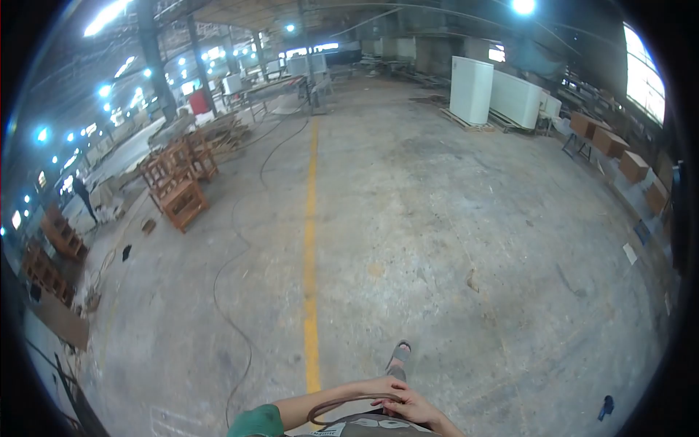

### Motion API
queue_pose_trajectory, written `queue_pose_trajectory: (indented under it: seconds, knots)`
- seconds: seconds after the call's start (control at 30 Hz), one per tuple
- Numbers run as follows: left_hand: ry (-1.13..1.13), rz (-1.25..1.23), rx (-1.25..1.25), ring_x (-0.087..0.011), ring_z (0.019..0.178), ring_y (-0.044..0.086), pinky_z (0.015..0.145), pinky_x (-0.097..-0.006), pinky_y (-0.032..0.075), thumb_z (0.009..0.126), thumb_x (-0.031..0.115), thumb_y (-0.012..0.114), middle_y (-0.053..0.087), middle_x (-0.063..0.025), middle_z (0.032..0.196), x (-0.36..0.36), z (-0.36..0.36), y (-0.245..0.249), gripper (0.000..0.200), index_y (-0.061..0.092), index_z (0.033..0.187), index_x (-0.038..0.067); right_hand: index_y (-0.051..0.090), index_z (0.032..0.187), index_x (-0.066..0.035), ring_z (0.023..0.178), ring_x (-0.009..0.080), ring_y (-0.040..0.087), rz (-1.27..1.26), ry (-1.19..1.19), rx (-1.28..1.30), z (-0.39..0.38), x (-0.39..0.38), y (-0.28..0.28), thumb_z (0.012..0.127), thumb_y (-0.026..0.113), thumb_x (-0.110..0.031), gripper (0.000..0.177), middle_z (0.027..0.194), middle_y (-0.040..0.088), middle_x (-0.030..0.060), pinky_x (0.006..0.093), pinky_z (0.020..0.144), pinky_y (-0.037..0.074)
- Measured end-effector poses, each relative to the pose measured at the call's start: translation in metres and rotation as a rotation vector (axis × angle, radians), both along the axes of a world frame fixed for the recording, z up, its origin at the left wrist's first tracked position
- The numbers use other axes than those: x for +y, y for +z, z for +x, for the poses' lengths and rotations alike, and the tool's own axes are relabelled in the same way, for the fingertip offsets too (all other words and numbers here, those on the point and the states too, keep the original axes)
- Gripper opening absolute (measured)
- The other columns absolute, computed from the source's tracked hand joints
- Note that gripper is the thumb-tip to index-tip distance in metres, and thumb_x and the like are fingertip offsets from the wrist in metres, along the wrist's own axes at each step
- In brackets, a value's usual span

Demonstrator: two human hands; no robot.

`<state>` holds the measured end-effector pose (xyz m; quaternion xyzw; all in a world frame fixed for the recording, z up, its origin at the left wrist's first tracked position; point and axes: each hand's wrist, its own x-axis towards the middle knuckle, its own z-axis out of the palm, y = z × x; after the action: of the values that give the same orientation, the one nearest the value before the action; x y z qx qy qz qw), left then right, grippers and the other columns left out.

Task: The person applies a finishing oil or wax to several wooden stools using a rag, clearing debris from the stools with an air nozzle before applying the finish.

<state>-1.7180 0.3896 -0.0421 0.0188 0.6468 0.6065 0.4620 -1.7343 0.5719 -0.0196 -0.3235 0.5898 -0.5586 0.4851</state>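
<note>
The two hands are at 6 o'clock, at the very bottom edge, close to the body, and partly cut off by the frame. The left hand comes in from a green sleeve at 7 o'clock and lies just above a brown cord. Its fingers are bent, but I cannot tell if they grip anything, because the right hand covers them. The right hand has its fingers folded narrow over one end of the cord and holds it. The cord makes one curved loop in front of the belly. Its lower part goes out of the picture, so what it is exactly is hard to make out.

Just above the hands one foot in a sandal stands on the concrete floor. A yellow line runs from 6 toward 12 o'clock, and a thin cable winds beside it. At 10 o'clock are wooden chairs, at 1 o'clock white cabinets, and at 3 o'clock some boxes. A small dark figure at 9 o'clock is too blurred to describe.
</note>
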Motion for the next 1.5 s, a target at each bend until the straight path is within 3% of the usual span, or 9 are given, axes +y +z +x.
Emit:
queue_pose_trajectory:
  seconds: [0.1,0.13,0.17,0.27,0.5,0.77,0.93,1.17,1.5]
  knots:
    - [0.291,0.278,-0.031,-0.0165,0.08,0.065,0.072,-0.0318,0.052,0.097,0.032,0.059,0.069,-0.0083,0.088,-0.052,-0.077,-0.062,0.035,0.066,0.114,0.002,0.07,0.119,-0.011,0.075,0.0082,0.056,0.007,-0.015,0.159,-0.095,-0.054,-0.006,0.098,0.056,-0.013,0.025,0.082,0.062,-0.0012,0.0251,0.071,0.047]
    - [0.322,0.278,0.665,-0.0151,0.072,0.064,0.063,-0.0289,0.051,0.097,0.03,0.057,0.067,-0.0071,0.082,-0.067,-0.109,-0.129,0.029,0.069,0.104,0.004,0.07,0.118,-0.01,0.072,0.0083,0.058,0.046,-0.064,0.084,-0.133,-0.076,-0.009,0.096,0.055,-0.009,0.026,0.084,0.064,-0.0003,0.025,0.067,0.048]
    - [0.343,0.261,0.685,-0.0151,0.072,0.064,0.063,-0.0289,0.051,0.097,0.03,0.057,0.067,-0.0071,0.082,-0.103,-0.174,-0.133,0.029,0.069,0.104,0.004,0.07,0.117,-0.009,0.069,0.0083,0.06,0.079,-0.09,0.016,-0.208,-0.117,-0.006,0.095,0.053,-0.005,0.028,0.085,0.067,0.0005,0.0249,0.062,0.05]
    - [0.625,0.58,-0.144,-0.0138,0.063,0.062,0.053,-0.0261,0.048,0.096,0.033,0.059,0.065,-0.0052,0.078,-0.153,-0.221,-0.138,0.029,0.068,0.094,0.006,0.069,0.116,-0.007,0.059,0.0091,0.062,0.129,0.054,-0.111,-0.312,-0.193,0.036,0.092,0.05,0.0,0.031,0.088,0.069,0.0031,0.024,0.053,0.051]
    - [0.833,0.157,0.028,-0.0154,0.062,0.064,0.052,-0.0283,0.048,0.092,0.025,0.061,0.066,-0.0067,0.074,-0.276,-0.402,-0.05,0.022,0.067,0.088,0.004,0.067,0.115,-0.003,0.058,0.0102,0.063,-0.039,0.396,-0.014,-0.513,-0.358,0.039,0.095,0.048,-0.003,0.028,0.083,0.066,0.0039,0.0225,0.05,0.05]
    - [0.722,0.423,0.054,-0.0127,0.075,0.06,0.064,-0.0288,0.047,0.089,0.013,0.061,0.064,-0.0044,0.082,-0.482,-0.632,-0.132,0.01,0.067,0.088,0.004,0.066,0.101,0.007,0.071,0.0153,0.06,-0.003,-0.11,-0.489,-0.719,-0.507,-0.099,0.104,0.047,-0.022,0.034,0.078,0.062,0.0071,0.0305,0.072,0.05]
    - [0.368,-0.308,0.127,-0.0174,0.089,0.061,0.08,-0.0323,0.047,0.09,0.022,0.059,0.068,-0.0075,0.091,-0.578,-0.753,-0.073,0.029,0.071,0.106,0.001,0.066,0.101,0.004,0.072,0.0167,0.06,-0.024,-0.282,-0.426,-0.833,-0.59,-0.127,0.104,0.048,-0.026,0.036,0.076,0.064,0.0078,0.0307,0.072,0.049]
    - [0.328,-0.384,0.229,-0.0261,0.093,0.066,0.084,-0.0386,0.049,0.089,0.037,0.06,0.072,-0.0156,0.098,-0.733,-0.915,-0.112,0.041,0.073,0.107,0.003,0.067,0.103,0.005,0.071,0.0158,0.061,0.105,-0.217,-0.489,-1.012,-0.743,-0.145,0.102,0.052,-0.03,0.037,0.074,0.063,0.0059,0.0307,0.069,0.049]
    - [0.896,-0.208,0.036,-0.0158,0.079,0.065,0.073,-0.0294,0.052,0.094,0.026,0.06,0.069,-0.0076,0.092,-0.968,-1.179,-0.06,0.027,0.069,0.101,0.001,0.066,0.108,0.004,0.077,0.0141,0.06,0.028,0.142,-0.28,-1.319,-1.034,-0.07,0.104,0.047,-0.027,0.037,0.077,0.063,0.0047,0.0288,0.073,0.048]
